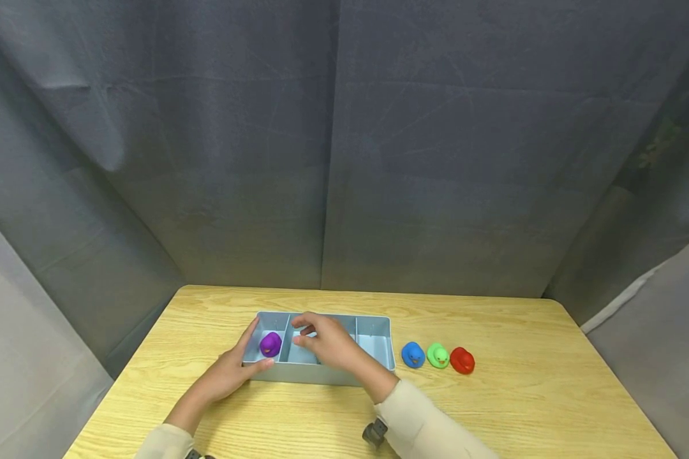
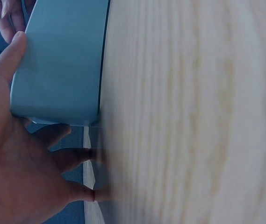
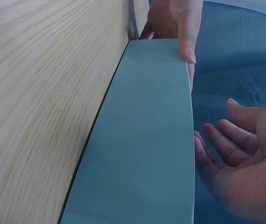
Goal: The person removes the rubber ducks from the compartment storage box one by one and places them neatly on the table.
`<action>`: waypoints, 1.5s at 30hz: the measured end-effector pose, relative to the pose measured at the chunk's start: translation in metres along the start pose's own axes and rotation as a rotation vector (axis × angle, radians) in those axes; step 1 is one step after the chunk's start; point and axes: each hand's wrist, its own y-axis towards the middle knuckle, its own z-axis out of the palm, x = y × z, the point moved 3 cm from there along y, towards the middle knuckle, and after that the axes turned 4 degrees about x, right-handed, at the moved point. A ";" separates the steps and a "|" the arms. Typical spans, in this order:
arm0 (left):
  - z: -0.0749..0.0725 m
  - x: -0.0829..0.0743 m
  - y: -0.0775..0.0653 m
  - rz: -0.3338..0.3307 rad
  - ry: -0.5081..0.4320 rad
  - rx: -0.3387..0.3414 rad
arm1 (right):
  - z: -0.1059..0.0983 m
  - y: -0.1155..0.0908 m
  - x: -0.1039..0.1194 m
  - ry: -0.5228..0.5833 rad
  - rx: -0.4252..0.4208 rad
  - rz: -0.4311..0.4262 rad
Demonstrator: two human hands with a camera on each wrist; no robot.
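Note:
A light blue-grey box (image 1: 321, 375) with three compartments rests on the wooden table. My left hand (image 1: 229, 371) holds its left end, thumb over the front rim and fingers along the end wall. Inside the left compartment sits a purple rubber duck (image 1: 270, 344). Over the middle compartment hovers my right hand (image 1: 328, 341), fingers loosely bent and nothing between them; it hides part of that compartment. From the right wrist view, the right hand (image 3: 242, 158) is just above the box's long front wall (image 3: 137, 130).
Right of the box, a blue duck (image 1: 413, 355), a green duck (image 1: 438, 356) and a red duck (image 1: 462, 361) stand in a row on the table (image 1: 528, 395). Grey curtains (image 1: 436, 159) hang behind the table and at both sides.

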 end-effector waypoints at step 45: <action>0.000 0.003 0.003 0.010 -0.033 0.035 | 0.063 0.059 -0.004 -0.404 0.016 0.157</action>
